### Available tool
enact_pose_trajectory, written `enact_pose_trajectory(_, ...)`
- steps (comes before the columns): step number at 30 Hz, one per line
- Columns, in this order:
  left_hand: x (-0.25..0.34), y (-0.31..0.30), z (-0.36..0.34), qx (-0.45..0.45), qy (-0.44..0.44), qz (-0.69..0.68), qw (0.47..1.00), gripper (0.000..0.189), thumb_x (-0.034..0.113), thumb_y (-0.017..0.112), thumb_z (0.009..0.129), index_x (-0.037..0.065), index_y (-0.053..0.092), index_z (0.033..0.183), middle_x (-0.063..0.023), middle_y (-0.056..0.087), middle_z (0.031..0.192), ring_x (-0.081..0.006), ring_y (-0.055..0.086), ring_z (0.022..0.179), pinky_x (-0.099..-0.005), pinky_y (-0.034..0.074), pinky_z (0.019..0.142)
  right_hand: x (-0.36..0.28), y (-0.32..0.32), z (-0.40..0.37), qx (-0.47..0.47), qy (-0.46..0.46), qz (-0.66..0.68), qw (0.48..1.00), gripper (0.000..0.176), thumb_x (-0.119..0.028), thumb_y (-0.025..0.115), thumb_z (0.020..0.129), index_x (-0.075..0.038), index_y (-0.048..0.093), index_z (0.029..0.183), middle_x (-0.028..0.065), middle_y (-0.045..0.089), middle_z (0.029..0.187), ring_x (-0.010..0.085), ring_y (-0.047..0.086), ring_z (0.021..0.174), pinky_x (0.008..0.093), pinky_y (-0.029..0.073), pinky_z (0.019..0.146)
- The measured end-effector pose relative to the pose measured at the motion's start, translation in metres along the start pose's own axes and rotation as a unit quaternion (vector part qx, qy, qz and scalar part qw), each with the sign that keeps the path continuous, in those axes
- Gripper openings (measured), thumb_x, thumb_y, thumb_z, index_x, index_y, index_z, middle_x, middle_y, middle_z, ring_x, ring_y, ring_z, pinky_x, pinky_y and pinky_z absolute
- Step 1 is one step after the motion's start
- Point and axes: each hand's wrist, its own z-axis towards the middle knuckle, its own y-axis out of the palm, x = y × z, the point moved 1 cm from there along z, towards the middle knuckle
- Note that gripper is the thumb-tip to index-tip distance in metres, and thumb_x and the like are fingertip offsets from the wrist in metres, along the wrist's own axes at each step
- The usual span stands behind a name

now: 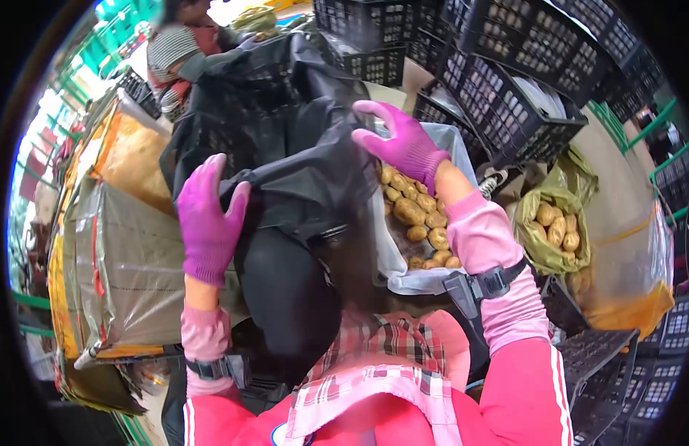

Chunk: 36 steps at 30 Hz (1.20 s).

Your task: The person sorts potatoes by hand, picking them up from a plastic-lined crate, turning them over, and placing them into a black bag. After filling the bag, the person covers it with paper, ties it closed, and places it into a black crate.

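Note:
A large black plastic bag (pixel 300 178) spreads in front of me, its upper part draped over a black crate whose mesh shows through. My left hand (pixel 211 212), in a purple knitted glove, is at the bag's left side with thumb and fingers apart. Across at the right edge of the bag is my right hand (pixel 404 141), gloved the same way, fingers pointing left and thumb spread. Whether either hand touches the bag is hard to make out. Under my right forearm, potatoes (pixel 411 212) lie in a white-lined bin (pixel 426 282).
Black mesh crates (pixel 508 104) are stacked at the back right. An olive bag of potatoes (pixel 556 227) stands at the right. Large wrapped sacks (pixel 129 260) line the left side. Another person (pixel 185 56) is at the upper left, near the black bag.

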Motion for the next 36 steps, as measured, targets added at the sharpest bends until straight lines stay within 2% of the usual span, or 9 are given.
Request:
enact_pose_trajectory(4,0.093,-0.012,0.005,-0.098,0.034,-0.308,0.946,0.046,0.007,0.068,0.081,0.002,0.059,0.125,-0.0167,0.061,0.124,-0.0350,0.057,0.116,-0.0408,0.043,0.101,0.122,-0.025,-0.095,0.047,0.206,0.016,0.977,0.045,-0.032,0.066,0.088,-0.004,0.060,0.123,0.0132,0.066,0.114,0.0197,0.062,0.108,0.0301,0.047,0.094)
enact_pose_trajectory(6,0.136,0.008,0.016,-0.238,0.135,-0.343,0.899,0.050,0.009,0.070,0.080,0.003,0.057,0.128,-0.0158,0.058,0.128,-0.0349,0.053,0.121,-0.0417,0.041,0.103,0.176,-0.024,-0.152,-0.029,0.335,-0.039,0.941,0.045,-0.033,0.068,0.086,-0.003,0.061,0.120,0.0139,0.067,0.109,0.0198,0.063,0.103,0.0308,0.048,0.091)
enact_pose_trajectory(11,0.179,0.142,-0.041,-0.360,0.201,-0.366,0.834,0.059,0.023,0.073,0.081,0.006,0.053,0.133,-0.0156,0.055,0.132,-0.0342,0.051,0.122,-0.0441,0.040,0.103,0.245,-0.010,-0.231,-0.079,0.422,-0.070,0.900,0.048,-0.039,0.066,0.083,-0.009,0.063,0.120,0.0180,0.066,0.114,0.0299,0.064,0.107,0.0368,0.049,0.093)
enact_pose_trajectory(14,0.171,0.191,-0.087,-0.432,0.107,-0.440,0.779,0.058,0.025,0.071,0.082,0.007,0.053,0.134,-0.0157,0.056,0.130,-0.0330,0.052,0.120,-0.0437,0.041,0.101,0.269,-0.006,-0.226,-0.107,0.508,-0.077,0.851,0.054,-0.041,0.068,0.080,-0.009,0.061,0.123,0.0197,0.064,0.119,0.0313,0.062,0.111,0.0380,0.048,0.097)
enact_pose_trajectory(17,0.171,0.198,-0.089,-0.443,0.124,-0.385,0.800,0.058,0.029,0.068,0.083,0.006,0.052,0.134,-0.0166,0.057,0.130,-0.0320,0.053,0.119,-0.0434,0.039,0.101,0.323,0.027,-0.223,-0.146,0.500,-0.136,0.843,0.059,-0.040,0.069,0.078,-0.008,0.059,0.126,0.0198,0.062,0.124,0.0326,0.060,0.114,0.0390,0.048,0.098)
enact_pose_trajectory(20,0.170,0.201,-0.085,-0.448,0.119,-0.373,0.804,0.058,0.029,0.066,0.084,0.005,0.051,0.135,-0.0170,0.055,0.131,-0.0322,0.052,0.120,-0.0442,0.037,0.103,0.338,0.057,-0.230,-0.197,0.579,-0.223,0.759,0.048,-0.034,0.063,0.082,-0.005,0.061,0.121,0.0219,0.063,0.119,0.0334,0.060,0.115,0.0401,0.048,0.096)
enact_pose_trajectory(25,0.167,0.206,-0.085,-0.459,0.103,-0.364,0.804,0.058,0.031,0.064,0.086,0.005,0.050,0.135,-0.0165,0.053,0.132,-0.0320,0.049,0.123,-0.0454,0.035,0.105,0.355,0.100,-0.262,-0.302,0.454,-0.482,0.686,0.067,-0.031,0.075,0.074,-0.015,0.043,0.131,0.0144,0.057,0.120,0.0323,0.063,0.107,0.0434,0.053,0.084)
enact_pose_trajectory(33,0.166,0.203,-0.080,-0.451,0.087,-0.383,0.801,0.059,0.028,0.067,0.085,0.002,0.048,0.135,-0.0177,0.051,0.134,-0.0326,0.049,0.122,-0.0451,0.035,0.106,0.349,0.070,-0.234,-0.378,0.571,-0.264,0.679,0.080,-0.039,0.082,0.066,-0.008,0.049,0.132,0.0141,0.064,0.121,0.0298,0.064,0.107,0.0402,0.052,0.090)
enact_pose_trajectory(36,0.167,0.199,-0.073,-0.383,0.066,-0.406,0.827,0.063,0.025,0.068,0.086,0.001,0.044,0.139,-0.0199,0.050,0.136,-0.0338,0.049,0.123,-0.0451,0.036,0.106,0.334,0.054,-0.224,-0.218,0.503,-0.094,0.831,0.082,-0.039,0.086,0.063,-0.008,0.050,0.131,0.0139,0.064,0.118,0.0276,0.064,0.103,0.0392,0.051,0.089)
